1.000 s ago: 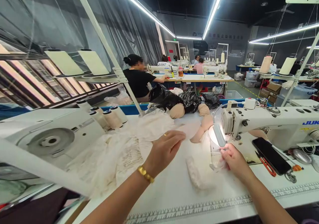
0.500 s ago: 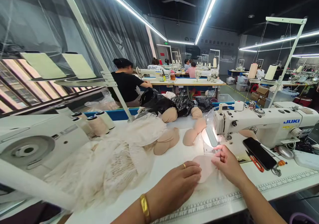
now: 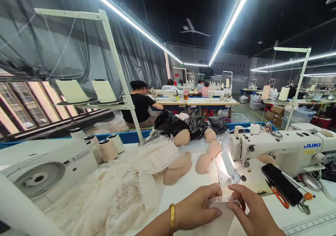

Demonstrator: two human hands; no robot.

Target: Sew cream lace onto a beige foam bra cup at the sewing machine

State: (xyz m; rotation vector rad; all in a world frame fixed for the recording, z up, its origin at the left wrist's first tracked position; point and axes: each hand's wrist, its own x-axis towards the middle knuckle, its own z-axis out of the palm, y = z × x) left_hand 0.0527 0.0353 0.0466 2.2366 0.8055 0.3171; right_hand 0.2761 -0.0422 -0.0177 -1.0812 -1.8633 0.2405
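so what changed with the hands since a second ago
The left hand left the lace pile and came to the pale pad. The right hand left the needle area; both now pinch the pad together. The sewing machine, phone and beige cups stayed put.

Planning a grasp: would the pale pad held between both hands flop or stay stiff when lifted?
The pale pad probably bends: its top edge curls between the left hand and right hand. It looks thin, so likely light. It lies flat, so rolling seems unlikely.

Both hands (image 3: 223,211) have lifted the pale pad (image 3: 223,216) off the table (image 3: 189,187).
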